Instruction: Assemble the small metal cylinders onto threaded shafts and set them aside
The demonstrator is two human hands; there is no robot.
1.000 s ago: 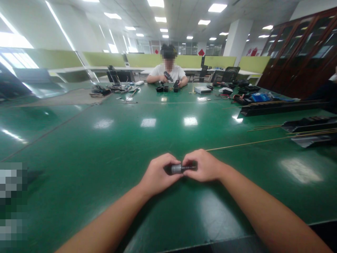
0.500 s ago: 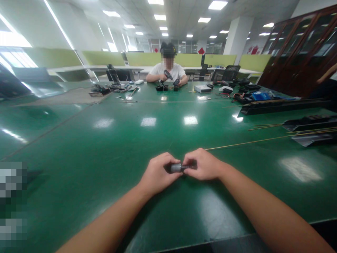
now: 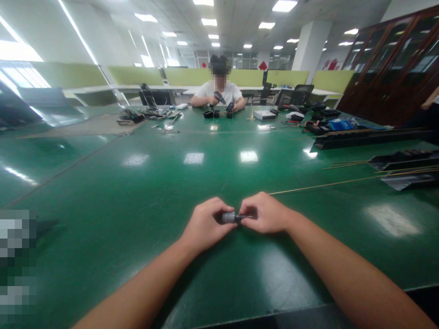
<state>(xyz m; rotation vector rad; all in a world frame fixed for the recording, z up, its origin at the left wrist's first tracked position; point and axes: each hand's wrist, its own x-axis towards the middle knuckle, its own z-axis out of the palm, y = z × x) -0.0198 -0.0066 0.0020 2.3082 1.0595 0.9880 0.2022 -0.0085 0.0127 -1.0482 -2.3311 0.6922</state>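
On my feed, the left hand point(image 3: 205, 224) has its grip wrapped around a small grey cylinder point(image 3: 228, 217). With the right hand point(image 3: 266, 214) I pinch the thin dark shaft point(image 3: 238, 218) at the cylinder's right end. The cylinder lies level between both hands, over the near part of the green bench point(image 3: 137, 196); I cannot tell whether it touches the surface. A thin brass-coloured rod point(image 3: 315, 187) stretches rightward from behind the right hand. Across the bench, a person point(image 3: 231, 90) in white holds a dark tool point(image 3: 219, 97).
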